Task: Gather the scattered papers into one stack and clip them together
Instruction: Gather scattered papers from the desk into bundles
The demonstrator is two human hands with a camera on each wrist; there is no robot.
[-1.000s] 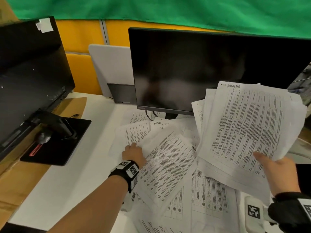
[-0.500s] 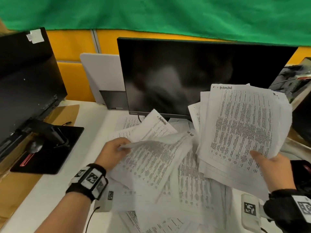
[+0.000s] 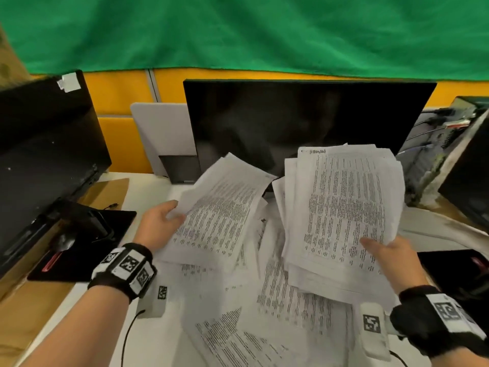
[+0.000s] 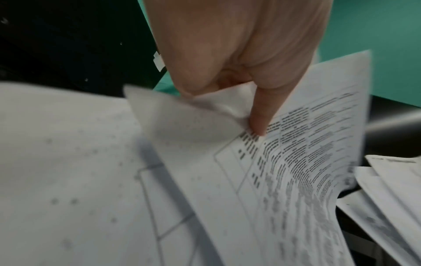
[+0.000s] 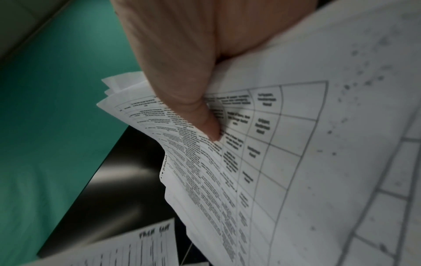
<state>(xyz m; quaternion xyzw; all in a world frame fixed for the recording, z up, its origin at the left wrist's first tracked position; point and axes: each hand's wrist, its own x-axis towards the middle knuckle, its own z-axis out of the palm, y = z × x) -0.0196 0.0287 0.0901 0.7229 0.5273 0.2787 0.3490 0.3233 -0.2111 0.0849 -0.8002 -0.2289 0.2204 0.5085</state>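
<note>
While the head view looks down over a white desk, the left hand grips the near-left edge of a few printed sheets, lifted and tilted above the desk. The right hand holds a thicker stack raised to the right, thumb on its top page, edges uneven. More loose papers lie scattered on the desk below and between both hands. A dark monitor stands behind the papers, a second screen sits at far left, and green cloth hangs across the top. Both wrists wear black bands with square markers.

From the left wrist view, detail hidden from above appears: the left hand pinches the sheets, thumb pressed on the printed table, with a corner of paper curling up under the fingers. The page is blurred. The edge of the stack shows at right.

From the right wrist view, the right hand clamps the stack, thumb on a ruled grid of text; several staggered page corners fan out left of the thumb. One loose paper with handwriting shows at the bottom, with the monitor behind.
</note>
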